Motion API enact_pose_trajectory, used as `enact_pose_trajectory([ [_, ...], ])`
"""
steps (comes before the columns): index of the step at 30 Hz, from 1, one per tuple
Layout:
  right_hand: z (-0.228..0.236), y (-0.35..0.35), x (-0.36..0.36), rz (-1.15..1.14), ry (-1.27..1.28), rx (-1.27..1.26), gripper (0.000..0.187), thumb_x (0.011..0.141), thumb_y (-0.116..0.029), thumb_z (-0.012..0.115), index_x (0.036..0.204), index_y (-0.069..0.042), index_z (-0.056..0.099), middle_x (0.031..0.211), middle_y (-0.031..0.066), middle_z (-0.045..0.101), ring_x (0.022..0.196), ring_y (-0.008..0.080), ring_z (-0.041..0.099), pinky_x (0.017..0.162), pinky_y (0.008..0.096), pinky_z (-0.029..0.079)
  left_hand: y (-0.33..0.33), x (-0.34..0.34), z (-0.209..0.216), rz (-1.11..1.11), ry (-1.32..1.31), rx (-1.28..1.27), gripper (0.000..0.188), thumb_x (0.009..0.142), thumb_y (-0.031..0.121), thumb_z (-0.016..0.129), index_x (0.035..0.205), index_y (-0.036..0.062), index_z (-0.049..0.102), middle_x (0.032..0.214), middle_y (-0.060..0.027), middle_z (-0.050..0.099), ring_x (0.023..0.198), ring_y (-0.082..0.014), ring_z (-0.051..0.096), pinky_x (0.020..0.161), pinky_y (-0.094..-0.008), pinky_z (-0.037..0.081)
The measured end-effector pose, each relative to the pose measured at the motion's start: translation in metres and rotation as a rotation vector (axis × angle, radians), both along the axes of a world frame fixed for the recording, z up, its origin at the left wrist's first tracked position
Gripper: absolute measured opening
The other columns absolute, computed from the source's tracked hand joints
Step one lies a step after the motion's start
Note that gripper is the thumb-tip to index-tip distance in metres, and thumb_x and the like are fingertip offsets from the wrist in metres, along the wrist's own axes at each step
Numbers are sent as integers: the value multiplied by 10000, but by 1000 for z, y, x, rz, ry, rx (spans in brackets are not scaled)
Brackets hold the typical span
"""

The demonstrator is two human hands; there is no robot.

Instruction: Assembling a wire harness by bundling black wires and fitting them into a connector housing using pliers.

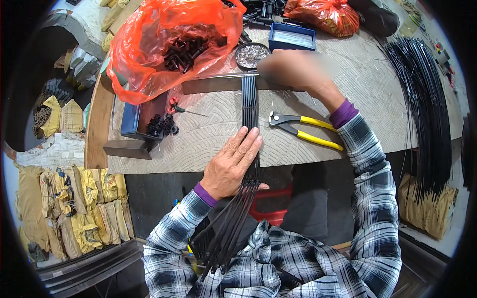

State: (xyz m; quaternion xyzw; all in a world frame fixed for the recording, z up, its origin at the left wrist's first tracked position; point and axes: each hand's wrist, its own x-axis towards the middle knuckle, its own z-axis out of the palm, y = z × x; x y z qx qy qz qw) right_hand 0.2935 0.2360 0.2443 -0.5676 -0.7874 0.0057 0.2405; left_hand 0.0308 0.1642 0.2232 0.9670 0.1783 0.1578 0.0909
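My left hand lies over a flat row of thin black rods, its fingers stretched along them and its thumb tip showing below. The rods look like umbrella ribs. Their far ends meet a straight metal bar; their loose near ends fan out over my lap. My right hand is at the bar's right part, beside a round dish of small shiny metal pieces. Blur covers its fingers, so what they hold cannot be made out. Yellow-handled end-cutting pliers rest below it on the table.
A red plastic bag with short black tubes stands at the far left. Below it are a blue box of black parts and a red-handled pointed tool. A blue tray sits behind my right hand. Long black rods hang over the right edge.
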Motion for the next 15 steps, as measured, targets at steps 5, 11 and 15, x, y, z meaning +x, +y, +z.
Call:
enact_pose_trajectory([
  [5,-5,4,-7,10,-38,27,118,805,-143,550,884,-124,635,825,85,618,781,287,612,630,388,472,0,-1,0,1,17,-20,864,674,581,615,1271,-11,415,1341,-175,379,1263,-347,334,1026,-415,311],
  [11,-10,10,-6,64,171,144,125,817,-165,542,909,-117,610,845,88,619,802,282,610,645,389,477,0,-1,-1,-5,6,-5,863,674,577,616,1269,-15,418,1340,-175,381,1268,-344,327,1027,-412,310],
  [15,-4,3,9,-65,-87,-99,124,812,-177,536,870,-95,610,858,84,620,779,290,606,637,404,472,0,-2,1,-2,0,-24,858,677,576,614,1266,-17,420,1339,-177,381,1265,-348,329,1029,-410,308],
])
